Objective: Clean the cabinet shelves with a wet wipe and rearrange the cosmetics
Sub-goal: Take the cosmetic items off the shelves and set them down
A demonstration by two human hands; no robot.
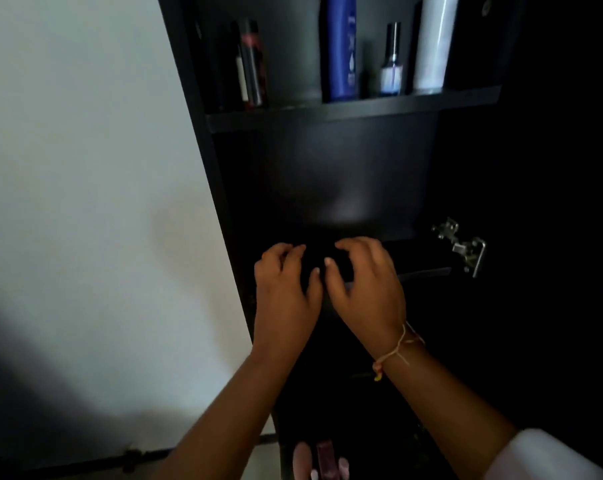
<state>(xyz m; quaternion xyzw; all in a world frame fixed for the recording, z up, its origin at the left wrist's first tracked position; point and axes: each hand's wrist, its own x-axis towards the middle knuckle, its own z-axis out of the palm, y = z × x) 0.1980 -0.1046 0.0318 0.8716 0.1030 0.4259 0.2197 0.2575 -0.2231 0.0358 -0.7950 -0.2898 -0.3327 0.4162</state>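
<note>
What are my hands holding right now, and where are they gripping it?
It cannot be told. The left hand and right hand curl toward each other at the lower shelf, but anything between them is lost in shadow.

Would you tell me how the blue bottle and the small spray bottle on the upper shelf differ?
The blue bottle is tall, its top cut off by the frame; the small spray bottle is short, wholly visible. The blue bottle is opaque; the spray bottle looks clear, with a silver neck. Both stand upright on the upper shelf.

Head camera looks forward and down, close to the dark cabinet (327,112).
</note>
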